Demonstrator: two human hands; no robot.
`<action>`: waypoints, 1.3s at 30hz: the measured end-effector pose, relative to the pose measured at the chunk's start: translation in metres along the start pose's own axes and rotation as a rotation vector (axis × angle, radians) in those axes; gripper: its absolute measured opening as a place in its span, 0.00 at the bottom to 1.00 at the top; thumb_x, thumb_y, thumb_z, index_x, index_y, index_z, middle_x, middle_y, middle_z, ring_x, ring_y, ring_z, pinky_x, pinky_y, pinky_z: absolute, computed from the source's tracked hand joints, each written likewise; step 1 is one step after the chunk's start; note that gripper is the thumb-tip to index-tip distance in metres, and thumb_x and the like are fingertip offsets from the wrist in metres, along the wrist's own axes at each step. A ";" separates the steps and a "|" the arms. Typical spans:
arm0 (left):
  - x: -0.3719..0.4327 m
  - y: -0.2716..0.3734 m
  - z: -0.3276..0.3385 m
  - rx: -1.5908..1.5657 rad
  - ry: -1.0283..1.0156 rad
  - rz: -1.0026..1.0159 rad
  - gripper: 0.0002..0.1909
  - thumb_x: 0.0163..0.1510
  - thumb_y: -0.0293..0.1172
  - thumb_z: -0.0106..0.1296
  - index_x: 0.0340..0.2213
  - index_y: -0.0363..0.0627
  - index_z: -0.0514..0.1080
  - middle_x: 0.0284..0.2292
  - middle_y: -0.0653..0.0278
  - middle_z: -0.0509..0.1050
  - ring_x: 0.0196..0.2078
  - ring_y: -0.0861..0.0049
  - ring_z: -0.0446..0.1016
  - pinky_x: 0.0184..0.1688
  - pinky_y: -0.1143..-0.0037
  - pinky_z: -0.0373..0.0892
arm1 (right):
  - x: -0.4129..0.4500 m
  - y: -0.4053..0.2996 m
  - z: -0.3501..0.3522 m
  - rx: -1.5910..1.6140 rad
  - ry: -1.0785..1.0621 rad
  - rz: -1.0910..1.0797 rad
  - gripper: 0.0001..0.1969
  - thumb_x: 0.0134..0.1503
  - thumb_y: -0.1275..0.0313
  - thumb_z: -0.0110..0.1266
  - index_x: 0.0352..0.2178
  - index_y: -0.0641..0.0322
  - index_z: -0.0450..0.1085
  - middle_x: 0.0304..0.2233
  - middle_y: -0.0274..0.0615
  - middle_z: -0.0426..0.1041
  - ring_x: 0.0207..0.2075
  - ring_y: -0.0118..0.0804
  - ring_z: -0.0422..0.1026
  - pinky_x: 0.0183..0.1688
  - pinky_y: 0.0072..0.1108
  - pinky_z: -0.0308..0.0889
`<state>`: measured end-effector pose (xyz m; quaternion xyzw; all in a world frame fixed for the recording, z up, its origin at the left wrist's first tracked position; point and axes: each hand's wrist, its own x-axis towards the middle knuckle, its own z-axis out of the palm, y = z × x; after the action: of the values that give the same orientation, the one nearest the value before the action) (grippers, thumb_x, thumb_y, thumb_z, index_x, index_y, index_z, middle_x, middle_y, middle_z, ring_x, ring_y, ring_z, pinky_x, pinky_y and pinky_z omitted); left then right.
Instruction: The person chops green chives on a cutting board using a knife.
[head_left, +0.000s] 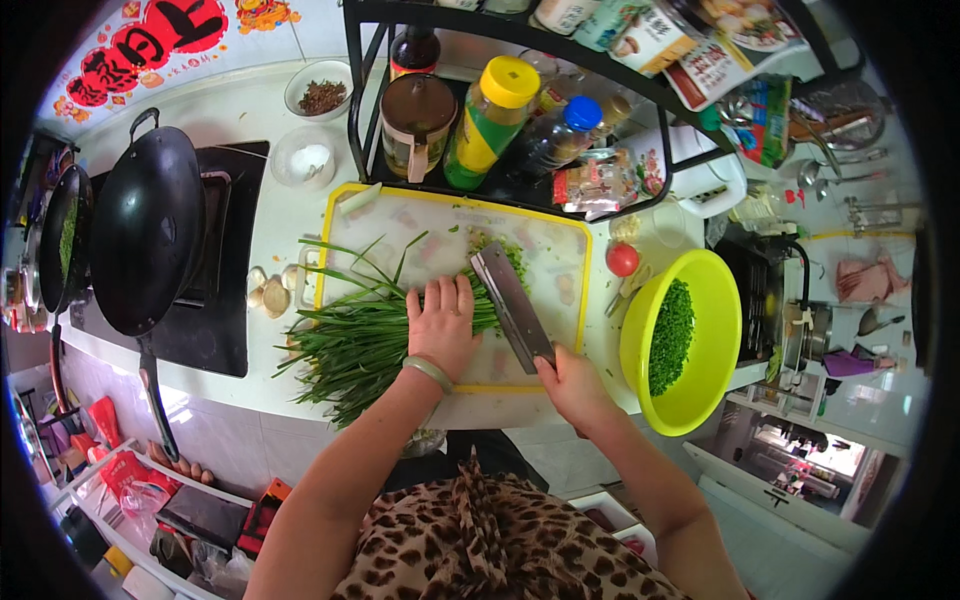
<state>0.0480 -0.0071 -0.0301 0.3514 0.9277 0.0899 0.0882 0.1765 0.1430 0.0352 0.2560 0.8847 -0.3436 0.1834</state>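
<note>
My left hand (442, 326) presses flat on a bunch of garlic chives (352, 345), or similar long green leaves, laid across a yellow-rimmed cutting board (551, 300). In my right hand (574, 390) is the handle of a kitchen cleaver (514, 307). Its blade stands close to the cut end of the bunch, just right of my left fingers. Small chopped pieces (514, 259) lie on the board beyond the blade. To the right, a lime-green plastic bowl (712, 360) holds finely chopped greens (670, 337). A pale stalk piece (360, 199) rests at the board's upper left corner.
A black wok (150, 232) sits on the cooktop (232, 262) at left, its handle reaching past the counter edge. Behind the board stands a black rack (480, 199) with bottles. A tomato (622, 259) lies between board and bowl; a small white bowl (319, 90) stands at the back left.
</note>
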 end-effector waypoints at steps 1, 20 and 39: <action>0.000 -0.001 0.000 -0.003 0.002 0.003 0.45 0.37 0.46 0.62 0.53 0.37 0.57 0.49 0.54 0.62 0.52 0.62 0.61 0.56 0.57 0.54 | 0.005 -0.001 0.002 -0.001 -0.016 -0.003 0.13 0.59 0.64 0.45 0.29 0.66 0.62 0.20 0.55 0.69 0.23 0.59 0.69 0.27 0.42 0.63; 0.000 -0.002 0.000 0.062 0.011 0.006 0.46 0.38 0.49 0.62 0.53 0.37 0.56 0.49 0.54 0.62 0.53 0.63 0.60 0.56 0.60 0.53 | 0.007 -0.029 -0.020 0.084 0.209 -0.086 0.13 0.57 0.65 0.47 0.29 0.68 0.63 0.22 0.55 0.71 0.24 0.58 0.70 0.28 0.40 0.65; 0.000 0.000 0.000 0.038 0.037 0.008 0.44 0.36 0.46 0.62 0.52 0.36 0.58 0.48 0.54 0.63 0.51 0.62 0.61 0.55 0.60 0.55 | 0.001 -0.007 0.004 -0.105 0.050 -0.012 0.13 0.58 0.64 0.46 0.29 0.65 0.64 0.20 0.54 0.70 0.23 0.58 0.70 0.28 0.41 0.64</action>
<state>0.0474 -0.0072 -0.0303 0.3551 0.9293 0.0793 0.0638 0.1724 0.1364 0.0351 0.2491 0.9074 -0.2915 0.1723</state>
